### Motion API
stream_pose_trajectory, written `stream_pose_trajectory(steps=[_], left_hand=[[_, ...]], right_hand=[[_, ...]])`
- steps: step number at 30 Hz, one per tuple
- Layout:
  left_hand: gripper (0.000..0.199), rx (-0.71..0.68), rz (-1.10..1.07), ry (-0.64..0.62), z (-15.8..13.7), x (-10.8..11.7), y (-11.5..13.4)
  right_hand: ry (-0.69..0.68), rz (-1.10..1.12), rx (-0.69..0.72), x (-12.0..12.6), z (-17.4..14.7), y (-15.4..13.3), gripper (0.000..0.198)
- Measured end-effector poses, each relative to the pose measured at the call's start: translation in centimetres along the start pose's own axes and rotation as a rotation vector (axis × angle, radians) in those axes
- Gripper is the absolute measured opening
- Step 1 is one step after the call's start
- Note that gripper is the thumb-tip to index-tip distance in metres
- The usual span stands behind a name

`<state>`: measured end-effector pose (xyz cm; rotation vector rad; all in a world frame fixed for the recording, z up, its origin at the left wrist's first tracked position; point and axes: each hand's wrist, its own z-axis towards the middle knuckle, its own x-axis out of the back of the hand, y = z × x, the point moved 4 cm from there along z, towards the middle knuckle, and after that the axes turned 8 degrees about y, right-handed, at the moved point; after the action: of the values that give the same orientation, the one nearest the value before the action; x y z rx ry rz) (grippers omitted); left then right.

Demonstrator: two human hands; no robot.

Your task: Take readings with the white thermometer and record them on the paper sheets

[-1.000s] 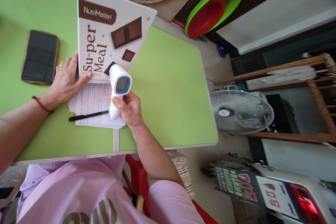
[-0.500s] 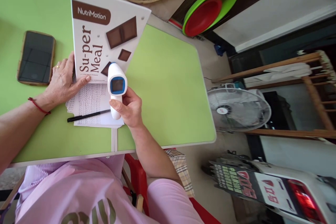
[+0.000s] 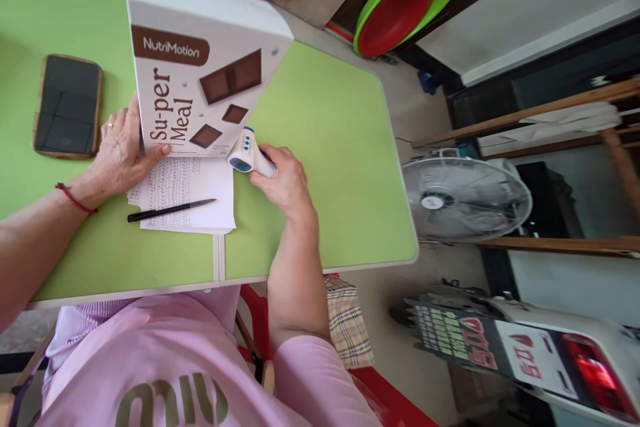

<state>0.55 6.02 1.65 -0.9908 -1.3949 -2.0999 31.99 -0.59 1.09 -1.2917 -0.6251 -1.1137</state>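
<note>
The left hand (image 3: 120, 157) rests against the white, brown-printed cardboard box (image 3: 203, 80) – probably to steady it – with its thumb over the lower front; whether its fingers clamp, I can't tell. The right hand (image 3: 286, 180) has its fingers gripped round a white-and-blue plastic gun-shaped thermometer (image 3: 245, 152) at the box's lower right corner – seemingly angled towards it. Nearer than the box, a slim black pen (image 3: 173, 209) lies on white handwritten sheets (image 3: 223, 210). The smooth green bench (image 3: 330, 167) runs right of the box, towards a round wire-caged fan (image 3: 465, 203).

Probably a home, though only partly in view: a fan (image 3: 433, 203), nested plastic basins (image 3: 395, 19), a parked scooter (image 3: 565, 355).
</note>
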Motion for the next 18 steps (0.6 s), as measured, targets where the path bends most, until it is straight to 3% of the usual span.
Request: stream_pose_trajectory(steps=[3,6,9,13,15,18], left_hand=[[0.085,-0.018,0.053,-0.043,0.1,0.0,0.3],[0.070,-0.052,0.089,-0.064,0.1,-0.1,0.6],[0.061,-0.065,0.096,-0.045,0.1,-0.2,0.4],[0.086,-0.041,0.112,-0.056,0.1,-0.6,-0.4],[0.102,-0.051,0.094,-0.071,0.2,-0.8,-0.6],[0.109,-0.060,0.056,-0.092,0.3,-0.8,-0.7]], right_hand=[[0.000,-0.109,0.041,-0.9,0.1,-0.1,0.051],[0.126,-0.114,0.136,-0.4,-0.6,-1.2,0.053],[0.074,0.066,0.358,-0.4,-2.2,-3.8,0.030],[-0.238,0.234,0.657,-1.8,-4.5,-7.5,0.016],[-0.287,0.228,0.698,-2.1,-4.9,-8.1,0.012],[-0.268,0.338,0.660,-1.8,-4.7,-8.0,0.012]])
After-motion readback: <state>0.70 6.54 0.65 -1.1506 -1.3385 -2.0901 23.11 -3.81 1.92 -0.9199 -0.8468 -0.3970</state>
